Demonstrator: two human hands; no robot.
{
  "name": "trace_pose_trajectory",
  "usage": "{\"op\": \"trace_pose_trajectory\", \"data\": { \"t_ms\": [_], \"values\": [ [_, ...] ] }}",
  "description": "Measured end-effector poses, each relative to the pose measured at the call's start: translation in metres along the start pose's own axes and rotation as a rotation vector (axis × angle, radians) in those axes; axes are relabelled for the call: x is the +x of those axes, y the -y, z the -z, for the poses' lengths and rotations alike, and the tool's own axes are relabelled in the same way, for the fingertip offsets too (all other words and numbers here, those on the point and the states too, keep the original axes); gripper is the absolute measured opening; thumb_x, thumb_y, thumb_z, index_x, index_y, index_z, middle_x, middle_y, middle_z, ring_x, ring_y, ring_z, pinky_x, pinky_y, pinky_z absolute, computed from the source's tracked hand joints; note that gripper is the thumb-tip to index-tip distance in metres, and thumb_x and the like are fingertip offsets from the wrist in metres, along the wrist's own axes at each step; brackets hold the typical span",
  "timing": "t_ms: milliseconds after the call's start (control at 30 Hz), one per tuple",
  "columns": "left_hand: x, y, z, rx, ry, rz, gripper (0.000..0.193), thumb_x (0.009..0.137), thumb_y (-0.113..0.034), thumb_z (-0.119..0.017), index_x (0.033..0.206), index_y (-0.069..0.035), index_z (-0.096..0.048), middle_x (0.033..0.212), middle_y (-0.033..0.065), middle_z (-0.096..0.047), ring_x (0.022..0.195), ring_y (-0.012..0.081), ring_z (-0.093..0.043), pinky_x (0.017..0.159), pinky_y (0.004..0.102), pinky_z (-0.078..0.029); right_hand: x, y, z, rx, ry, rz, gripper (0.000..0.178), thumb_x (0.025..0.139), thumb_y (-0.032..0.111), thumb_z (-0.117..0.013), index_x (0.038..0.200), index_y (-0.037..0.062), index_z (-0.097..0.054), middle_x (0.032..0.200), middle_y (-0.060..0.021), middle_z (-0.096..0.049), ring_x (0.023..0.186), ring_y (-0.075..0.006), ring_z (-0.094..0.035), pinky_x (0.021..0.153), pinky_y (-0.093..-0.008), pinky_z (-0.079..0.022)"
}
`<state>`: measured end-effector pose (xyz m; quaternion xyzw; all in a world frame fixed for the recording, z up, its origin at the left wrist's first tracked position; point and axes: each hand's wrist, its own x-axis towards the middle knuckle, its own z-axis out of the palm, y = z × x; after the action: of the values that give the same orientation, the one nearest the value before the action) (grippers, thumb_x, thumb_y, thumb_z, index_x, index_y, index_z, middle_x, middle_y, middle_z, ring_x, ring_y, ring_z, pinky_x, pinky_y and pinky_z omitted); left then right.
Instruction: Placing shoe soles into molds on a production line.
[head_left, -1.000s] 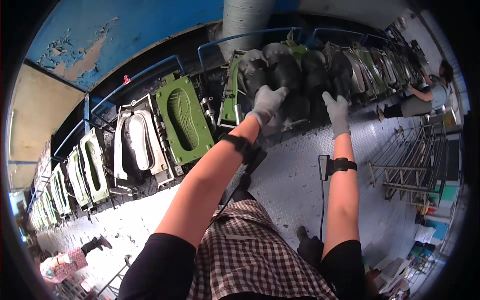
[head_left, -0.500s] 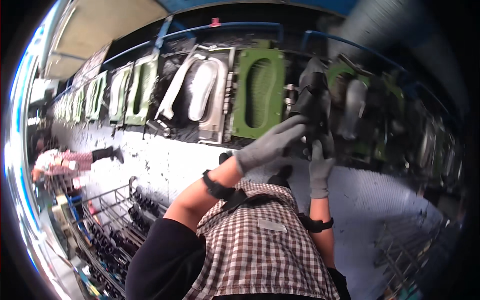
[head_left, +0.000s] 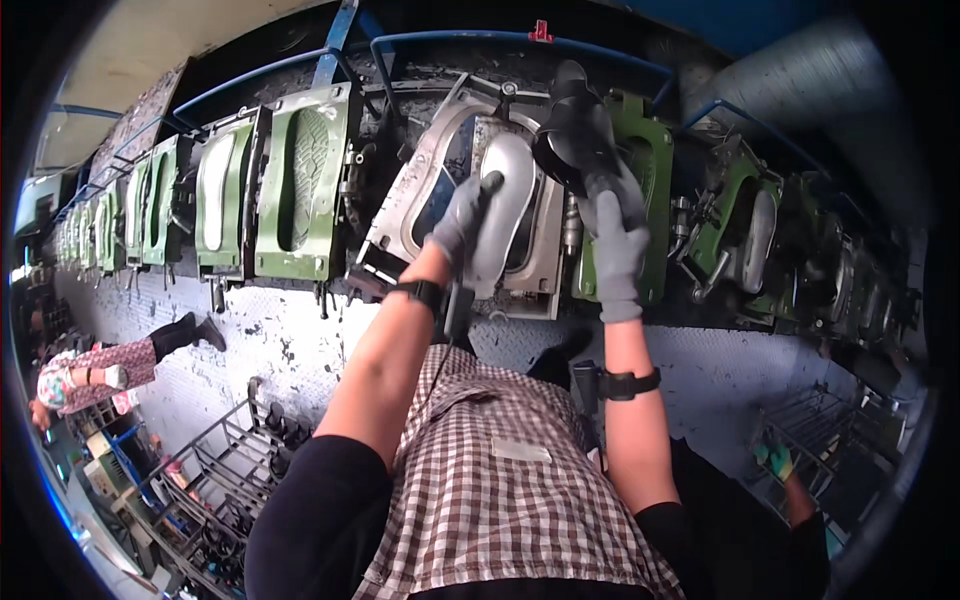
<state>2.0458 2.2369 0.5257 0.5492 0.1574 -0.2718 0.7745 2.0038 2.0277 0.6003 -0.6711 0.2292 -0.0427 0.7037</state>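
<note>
My right hand (head_left: 615, 245), in a grey glove, grips a black shoe (head_left: 580, 130) in front of a green mould (head_left: 640, 150). The shoe points up and away from me, its near end hidden by my fingers. To the left, my left hand (head_left: 463, 218), also gloved in grey, is closed against the left edge of a silver sole-shaped metal form (head_left: 505, 205). That form stands within an opened silver mould frame (head_left: 400, 210). My left hand's far fingers are partly hidden behind the form.
Green sole moulds (head_left: 300, 180) line the bench on both sides, with blue rails (head_left: 460, 37) behind. At lower left stand a metal rack (head_left: 225, 455) with dark footwear and another person in a checked apron (head_left: 110, 375). Another person's gloved hand (head_left: 775, 460) shows at lower right.
My left hand has left the shoe and come to the silver form. My right hand still holds the shoe, now nearer the silver mould. The view has shifted left along the bench.
</note>
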Motion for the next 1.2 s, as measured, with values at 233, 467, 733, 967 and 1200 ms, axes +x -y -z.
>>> {"op": "trace_pose_trajectory", "data": {
  "t_ms": [233,467,733,967,1200],
  "values": [
    [-0.022,0.049,0.057,-0.035,-0.049,-0.33,0.056,0.107,-0.048,-0.04,0.131,-0.001,-0.057,0.117,0.0084,-0.064,0.109,0.0173,-0.058,0.102,0.0323,-0.044,-0.039,-0.026,-0.077,-1.154,0.306,0.648,0.041,0.087,0.021,-0.072,0.128,0.0213,-0.066,0.088,-0.0099,-0.056,0.075,-0.0308,-0.062,0.069,-0.0404,-0.051],
    [-0.037,0.016,0.045,-0.161,-0.038,-0.067,0.073,0.103,-0.057,-0.042,0.151,-0.002,-0.039,0.135,0.0108,-0.058,0.12,0.0199,-0.055,0.108,0.0352,-0.042,-0.084,-0.038,-0.04,-0.848,0.568,0.355,0.078,0.079,0.039,-0.082,0.142,0.0042,-0.051,0.118,-0.0171,-0.062,0.104,-0.0333,-0.064,0.092,-0.0435,-0.052],
    [-0.004,-0.009,0.028,-0.174,0.065,-0.127,0.078,0.087,-0.014,-0.077,0.152,0.0,-0.038,0.131,0.0112,-0.062,0.115,0.0195,-0.061,0.098,0.0306,-0.052,-0.033,-0.074,-0.07,-0.65,0.39,-0.37,0.062,0.082,0.025,-0.075,0.133,-0.0031,-0.053,0.091,-0.0181,-0.066,0.08,-0.0303,-0.066,0.074,-0.0413,-0.054],
    [0.041,-0.032,-0.009,-0.15,-0.027,-0.227,0.085,0.088,-0.007,-0.075,0.159,-0.003,-0.029,0.134,0.0138,-0.061,0.111,0.0192,-0.063,0.093,0.0319,-0.055,0.003,-0.053,-0.069,-0.655,0.072,0.206,0.048,0.086,0.014,-0.068,0.132,0.0056,-0.055,0.075,-0.0079,-0.062,0.069,-0.0266,-0.064,0.067,-0.0421,-0.051],
    [0.011,-0.007,-0.034,-0.029,-0.132,0.096,0.055,0.102,-0.032,-0.064,0.141,0.003,-0.051,0.113,0.0028,-0.065,0.094,0.0123,-0.06,0.084,0.0274,-0.05,0.016,-0.067,-0.004,-0.369,0.232,0.386,0.043,0.091,0.009,-0.065,0.133,0.0072,-0.058,0.101,-0.0165,-0.07,0.091,-0.0303,-0.069,0.082,-0.0384,-0.055]
  ]
}}
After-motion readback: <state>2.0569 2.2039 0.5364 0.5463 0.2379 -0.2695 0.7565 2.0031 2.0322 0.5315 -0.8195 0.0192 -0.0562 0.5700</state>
